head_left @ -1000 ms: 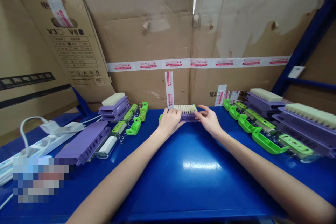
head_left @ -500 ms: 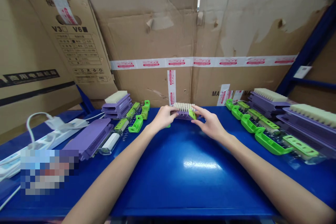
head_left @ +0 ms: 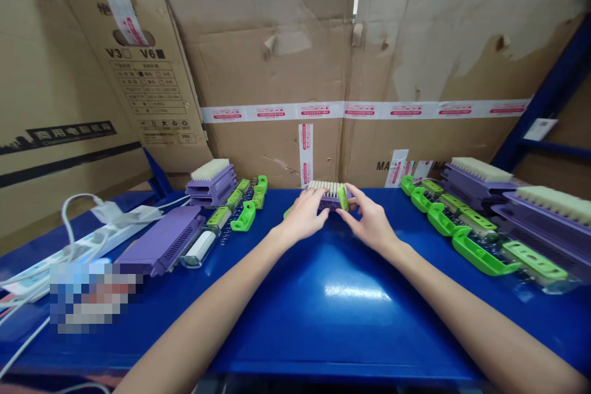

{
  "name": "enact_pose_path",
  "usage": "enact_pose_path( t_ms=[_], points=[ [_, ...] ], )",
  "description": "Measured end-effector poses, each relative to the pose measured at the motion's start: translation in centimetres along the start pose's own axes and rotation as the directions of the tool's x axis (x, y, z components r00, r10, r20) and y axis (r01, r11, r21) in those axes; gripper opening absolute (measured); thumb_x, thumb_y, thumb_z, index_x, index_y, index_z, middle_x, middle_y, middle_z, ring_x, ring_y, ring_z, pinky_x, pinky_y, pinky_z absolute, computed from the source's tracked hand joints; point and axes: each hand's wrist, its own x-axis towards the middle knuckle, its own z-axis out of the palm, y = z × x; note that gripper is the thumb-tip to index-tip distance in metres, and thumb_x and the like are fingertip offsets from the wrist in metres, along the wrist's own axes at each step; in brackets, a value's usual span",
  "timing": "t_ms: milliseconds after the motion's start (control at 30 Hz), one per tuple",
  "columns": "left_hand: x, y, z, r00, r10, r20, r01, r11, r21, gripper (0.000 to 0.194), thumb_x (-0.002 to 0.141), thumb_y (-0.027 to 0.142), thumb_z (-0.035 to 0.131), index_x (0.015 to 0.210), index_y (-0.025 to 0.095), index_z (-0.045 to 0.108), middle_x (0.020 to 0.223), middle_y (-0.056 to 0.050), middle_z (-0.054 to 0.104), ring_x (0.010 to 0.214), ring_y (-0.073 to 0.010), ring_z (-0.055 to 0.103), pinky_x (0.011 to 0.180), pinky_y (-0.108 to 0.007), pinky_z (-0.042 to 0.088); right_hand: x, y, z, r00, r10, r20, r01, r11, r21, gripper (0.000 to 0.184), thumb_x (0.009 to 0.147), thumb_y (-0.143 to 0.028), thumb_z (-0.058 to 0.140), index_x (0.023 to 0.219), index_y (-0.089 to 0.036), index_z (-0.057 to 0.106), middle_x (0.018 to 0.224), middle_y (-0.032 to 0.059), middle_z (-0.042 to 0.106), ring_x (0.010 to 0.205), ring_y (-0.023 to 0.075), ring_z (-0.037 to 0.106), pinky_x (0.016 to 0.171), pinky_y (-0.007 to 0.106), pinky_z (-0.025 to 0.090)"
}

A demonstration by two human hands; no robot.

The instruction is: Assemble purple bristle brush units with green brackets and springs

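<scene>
A purple brush (head_left: pixel 330 202) with pale bristles facing up lies between my hands, at the back middle of the blue table. My left hand (head_left: pixel 303 214) is closed around its left end, covering that part. At the brush's right end stands a bright green plastic piece (head_left: pixel 343 198). My right hand (head_left: pixel 369 215) pinches this piece, thumb in front and fingers behind. Whether the green piece is fixed to the brush I cannot tell. A bit of green plastic (head_left: pixel 287 213) peeks out left of my left hand, mostly hidden.
Purple brush bodies (head_left: pixel 210 183), green handles (head_left: pixel 244 217) and springs (head_left: pixel 225 235) lie in a row on the left. More green handles (head_left: pixel 480 252) and purple brushes (head_left: pixel 545 221) line the right. A white power strip (head_left: pixel 83 252) with cables sits far left. Cardboard (head_left: pixel 277 74) stands behind.
My left hand has slid forward over the brush's left end, its back now turned more toward me. The right hand stays at the green piece, which stands more upright. The view has shifted slightly.
</scene>
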Motion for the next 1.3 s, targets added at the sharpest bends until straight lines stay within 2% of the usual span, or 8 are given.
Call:
enact_pose_path(
  t_ms=[100, 267, 533, 633, 767, 933, 1100, 1300],
  points=[
    [0.0, 1.4, -0.6, 0.987, 0.159, -0.003, -0.159, 0.986, 0.059, 0.045, 0.082, 0.015, 0.055, 0.126, 0.016, 0.045, 0.124, -0.012, 0.055, 0.117, -0.0230, 0.048, 0.098, -0.039, 0.042, -0.1, -0.2, 0.4, 0.998, -0.019, 0.060, 0.017, 0.999, 0.034, 0.051, 0.085, -0.029, 0.051, 0.135, -0.019, 0.042, 0.102, 0.0111, 0.066, 0.085, 0.0224, 0.063, 0.077, 0.038, 0.052],
    [-0.2, 2.0, -2.2, 0.950, 0.287, 0.123, -0.311, 0.906, 0.288, 0.026, 0.089, 0.013, 0.045, 0.111, 0.019, 0.056, 0.100, -0.005, 0.066, 0.096, -0.0195, 0.058, 0.085, -0.036, 0.042, -0.2, -0.2, 0.4, 0.987, -0.059, 0.151, 0.052, 0.997, 0.054, 0.043, 0.083, -0.024, 0.053, 0.125, -0.019, 0.052, 0.107, 0.0113, 0.066, 0.094, 0.0238, 0.062, 0.084, 0.041, 0.051],
    [-2.4, 1.5, -3.6, 0.830, 0.462, 0.314, -0.552, 0.592, 0.588, 0.016, 0.090, 0.014, 0.045, 0.083, 0.014, 0.060, 0.080, -0.006, 0.062, 0.081, -0.0200, 0.054, 0.074, -0.035, 0.037, -0.5, -0.8, 0.7, 0.953, -0.120, 0.277, 0.105, 0.992, 0.067, 0.034, 0.085, -0.026, 0.055, 0.119, -0.020, 0.058, 0.107, 0.0094, 0.067, 0.094, 0.0215, 0.062, 0.085, 0.040, 0.051],
    [-4.3, 1.1, -5.2, 0.858, 0.461, 0.226, -0.481, 0.567, 0.669, 0.018, 0.089, 0.012, 0.046, 0.079, 0.015, 0.061, 0.072, -0.005, 0.062, 0.074, -0.0191, 0.054, 0.075, -0.036, 0.038, -0.8, -0.9, 0.7, 0.936, -0.119, 0.332, 0.123, 0.992, 0.009, 0.036, 0.086, -0.030, 0.055, 0.119, -0.019, 0.058, 0.101, 0.0096, 0.067, 0.088, 0.0207, 0.062, 0.081, 0.038, 0.052],
    [-8.0, -0.5, -10.2, 0.918, 0.395, -0.039, -0.226, 0.602, 0.766, 0.019, 0.089, 0.018, 0.046, 0.079, 0.019, 0.062, 0.074, -0.003, 0.067, 0.074, -0.0197, 0.057, 0.076, -0.038, 0.040, -0.9, -0.7, 0.7, 0.930, -0.119, 0.349, 0.146, 0.988, -0.054, 0.034, 0.089, -0.033, 0.050, 0.118, -0.017, 0.058, 0.100, 0.0109, 0.067, 0.087, 0.0204, 0.062, 0.081, 0.038, 0.051],
    [-13.4, -3.3, -16.1, 0.915, 0.347, -0.206, -0.015, 0.539, 0.842, 0.017, 0.088, 0.023, 0.050, 0.075, 0.023, 0.059, 0.072, 0.002, 0.068, 0.072, -0.0195, 0.060, 0.071, -0.037, 0.041, -0.8, -0.5, 0.9, 0.929, -0.113, 0.352, 0.153, 0.984, -0.088, 0.030, 0.091, -0.030, 0.046, 0.114, -0.017, 0.061, 0.098, 0.0109, 0.068, 0.092, 0.0217, 0.062, 0.083, 0.038, 0.050],
    [-16.1, -4.9, -16.5, 0.963, 0.259, -0.077, -0.031, 0.389, 0.921, 0.026, 0.089, 0.019, 0.043, 0.068, 0.023, 0.057, 0.070, 0.000, 0.066, 0.072, -0.0218, 0.058, 0.074, -0.040, 0.039, -0.8, -0.5, 1.1, 0.929, -0.116, 0.351, 0.162, 0.981, -0.103, 0.030, 0.092, -0.028, 0.043, 0.112, -0.017, 0.062, 0.098, 0.0113, 0.068, 0.093, 0.0229, 0.062, 0.083, 0.039, 0.050],
    [-16.6, -5.5, -15.5, 0.973, 0.217, -0.081, -0.006, 0.374, 0.928, 0.027, 0.085, 0.015, 0.042, 0.063, 0.025, 0.055, 0.060, 0.001, 0.061, 0.069, -0.0230, 0.055, 0.076, -0.043, 0.037, -0.8, -0.6, 0.9, 0.921, -0.119, 0.370, 0.179, 0.975, -0.134, 0.031, 0.092, -0.027, 0.042, 0.113, -0.015, 0.061, 0.098, 0.0120, 0.068, 0.093, 0.0233, 0.062, 0.084, 0.040, 0.050]
  ],
)
